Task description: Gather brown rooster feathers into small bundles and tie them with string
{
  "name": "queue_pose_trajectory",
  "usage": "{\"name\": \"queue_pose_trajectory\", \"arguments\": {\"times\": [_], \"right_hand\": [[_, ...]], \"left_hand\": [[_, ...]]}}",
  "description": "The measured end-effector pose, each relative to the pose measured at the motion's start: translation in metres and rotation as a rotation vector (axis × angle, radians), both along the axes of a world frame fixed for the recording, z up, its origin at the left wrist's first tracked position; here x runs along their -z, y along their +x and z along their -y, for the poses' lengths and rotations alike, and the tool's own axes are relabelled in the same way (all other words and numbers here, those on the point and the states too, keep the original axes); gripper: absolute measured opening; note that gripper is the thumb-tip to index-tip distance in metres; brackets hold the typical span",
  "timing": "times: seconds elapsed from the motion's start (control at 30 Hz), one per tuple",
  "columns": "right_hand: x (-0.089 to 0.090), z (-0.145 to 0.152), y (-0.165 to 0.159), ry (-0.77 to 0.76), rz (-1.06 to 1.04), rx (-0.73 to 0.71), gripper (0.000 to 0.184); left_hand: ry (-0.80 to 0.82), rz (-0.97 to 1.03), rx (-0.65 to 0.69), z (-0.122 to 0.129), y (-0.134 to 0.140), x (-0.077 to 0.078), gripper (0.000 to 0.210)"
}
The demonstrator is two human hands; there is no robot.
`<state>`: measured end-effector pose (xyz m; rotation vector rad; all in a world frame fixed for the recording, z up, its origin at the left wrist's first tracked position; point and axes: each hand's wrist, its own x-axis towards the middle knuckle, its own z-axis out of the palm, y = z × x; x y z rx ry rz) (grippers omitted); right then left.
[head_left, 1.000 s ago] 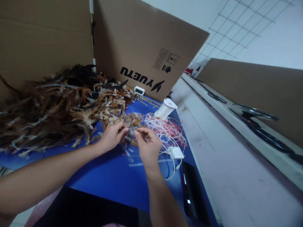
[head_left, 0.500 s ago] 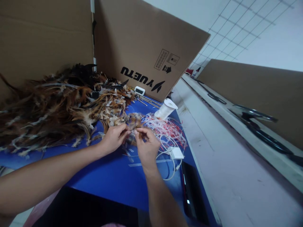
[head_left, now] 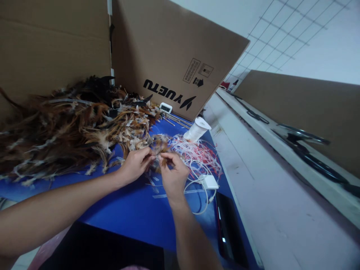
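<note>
My left hand [head_left: 135, 165] is pinched shut over the blue table [head_left: 120, 215], its fingertips at a small tuft of brown feathers [head_left: 159, 143]. Close against it, my right hand [head_left: 174, 174] also pinches at the base of that tuft. What exactly lies between the fingertips is small and partly hidden. A big heap of brown, tan and black feathers [head_left: 70, 127] spreads to the left of both hands. Just beyond my right hand lies a tangle of white and red plastic strips [head_left: 197, 152], with a white spool [head_left: 197, 129] standing behind it.
A white charger [head_left: 209, 182] with its cable and a black phone [head_left: 229, 228] lie along the right edge. Cardboard panels [head_left: 168, 48] wall off the back and left. A small digital display [head_left: 165, 108] and thin sticks [head_left: 180, 120] sit by the back panel.
My right hand has shifted very slightly left, towards my left hand. My left hand holds nearly the same place, and everything else looks unmoved.
</note>
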<state>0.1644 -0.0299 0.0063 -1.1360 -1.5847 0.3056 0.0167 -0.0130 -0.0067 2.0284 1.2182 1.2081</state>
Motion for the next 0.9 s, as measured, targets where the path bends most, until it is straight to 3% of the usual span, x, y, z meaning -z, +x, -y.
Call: {"name": "queue_pose_trajectory", "arguments": {"times": [0.47, 0.7, 0.9], "right_hand": [[-0.002, 0.001, -0.003, -0.020, -0.006, -0.015, 0.006], [-0.008, 0.008, -0.006, 0.008, -0.024, -0.028, 0.004], [-0.002, 0.003, -0.008, -0.177, -0.092, -0.132, 0.005]], "left_hand": [[0.009, 0.011, 0.010, -0.001, 0.000, 0.000, 0.024], [-0.158, 0.290, -0.002, -0.008, -0.006, -0.005, 0.022], [-0.213, 0.450, 0.053, -0.011, -0.008, -0.007, 0.024]]}}
